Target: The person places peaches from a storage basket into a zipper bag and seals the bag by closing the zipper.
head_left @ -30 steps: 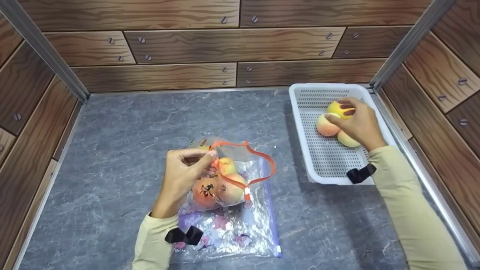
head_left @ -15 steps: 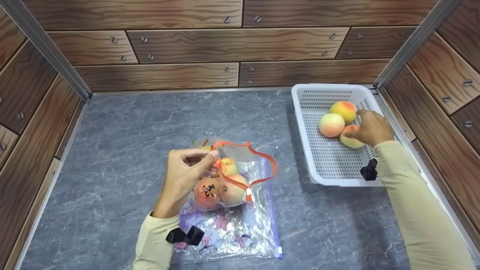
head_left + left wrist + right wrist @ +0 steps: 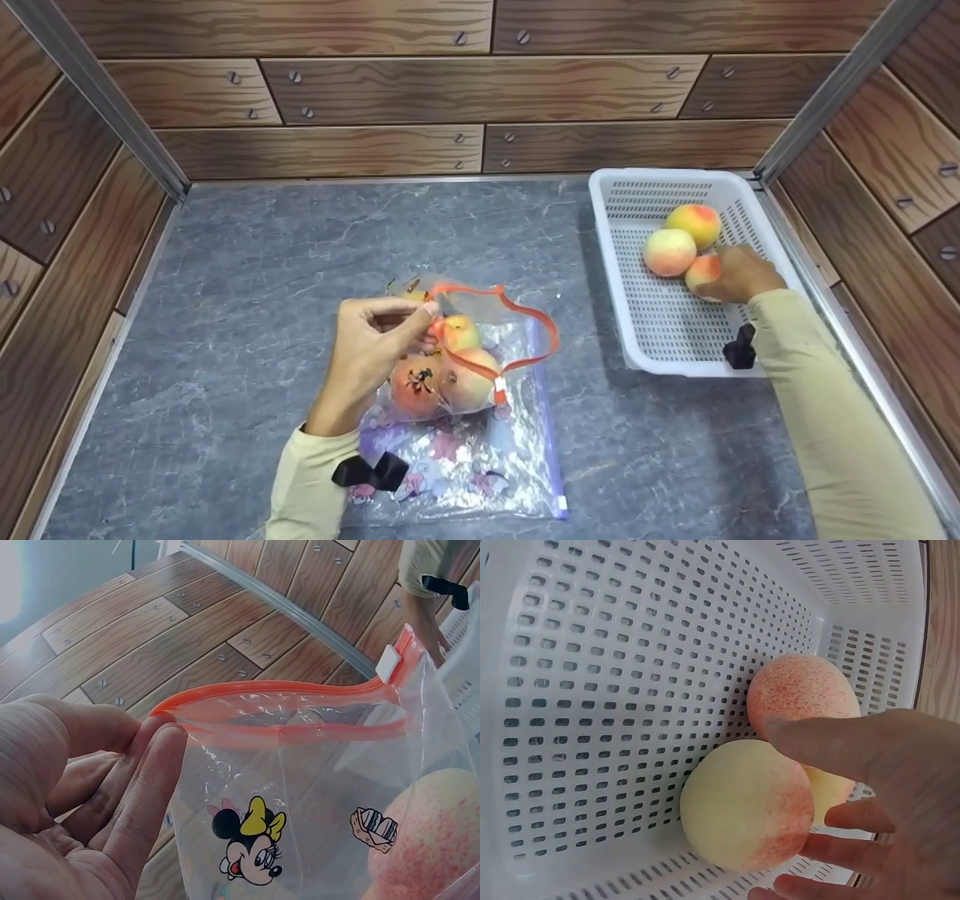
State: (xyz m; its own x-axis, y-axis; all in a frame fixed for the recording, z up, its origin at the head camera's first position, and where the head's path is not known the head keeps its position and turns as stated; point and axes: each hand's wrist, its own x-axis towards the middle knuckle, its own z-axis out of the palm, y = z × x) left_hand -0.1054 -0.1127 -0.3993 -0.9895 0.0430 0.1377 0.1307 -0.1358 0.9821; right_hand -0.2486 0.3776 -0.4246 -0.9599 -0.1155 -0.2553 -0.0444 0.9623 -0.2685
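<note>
My left hand [image 3: 375, 341] pinches the edge of a clear zip bag with an orange rim [image 3: 556, 337]; in the left wrist view the bag's mouth gapes and a cartoon mouse [image 3: 255, 847] is printed on its side. Several peaches sit inside, one large peach [image 3: 471, 379] low in the bag. In the white basket my right hand [image 3: 742, 274] curls round the nearest peach [image 3: 742, 806], thumb on one side and fingers on the other. Beside it lie a pale peach [image 3: 670, 252] and a yellow-red peach [image 3: 696, 223], partly hidden by the hand in the right wrist view.
The white perforated basket [image 3: 630, 352] stands at the back right, close to the side wall. A second clear bag with a purple zip [image 3: 553, 457] lies flat on the grey marbled tabletop [image 3: 247, 255] under the first bag. Wood-patterned walls [image 3: 375, 90] enclose the table.
My right hand has left the yellow-red peach and moved toward me, down onto the nearest peach. My left hand keeps its pinch on the orange-rimmed bag. The head view has shifted slightly.
</note>
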